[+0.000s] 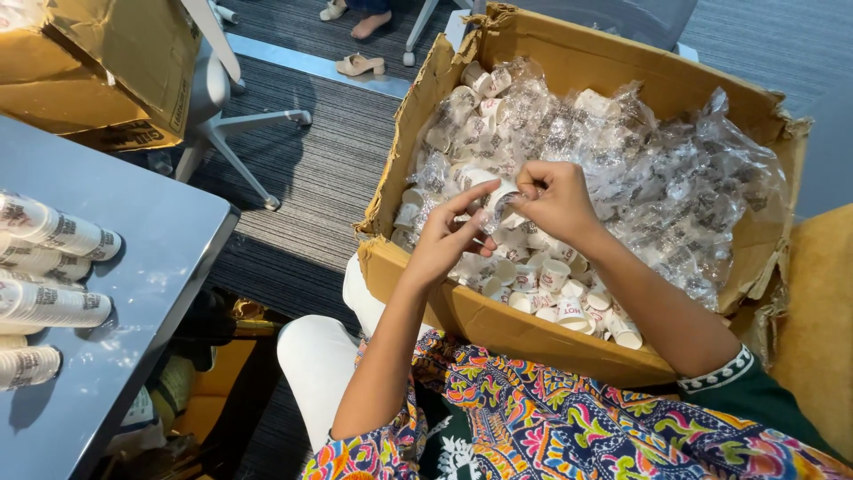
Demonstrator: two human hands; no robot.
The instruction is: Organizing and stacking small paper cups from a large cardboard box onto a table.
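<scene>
1. Nearest to the camera, the two forearms rise from a colourful patterned sleeve [551,427] toward the open cardboard box [498,324], which rests on the person's lap.
2. The left hand [444,240] and the right hand [555,200] meet over the middle of the box. Between them is a small paper cup [498,197] with some clear plastic wrap still on it.
3. The left fingers are closed gently around the lower side of the cup. The right thumb and forefinger are pinched together on the rim or on the wrap at the rim (I cannot tell which of the two).
4. The cup looks very light and thin-walled, so I judge it crushes easily; a soft hold on the side near the rolled rim, where it is stiffest, seems best.
5. The wrap looks slippery and soft, so I think a fingertip pinch on a loose edge suits it better than a full grip.
6. Around the hands lie many loose cups [560,293], and behind them a heap of crumpled clear plastic bags [657,178].
7. Farther left, wrapped stacks of cups [53,233] lie on a grey table [151,267]. Beyond it stands a chair base [240,133] on striped carpet.
</scene>
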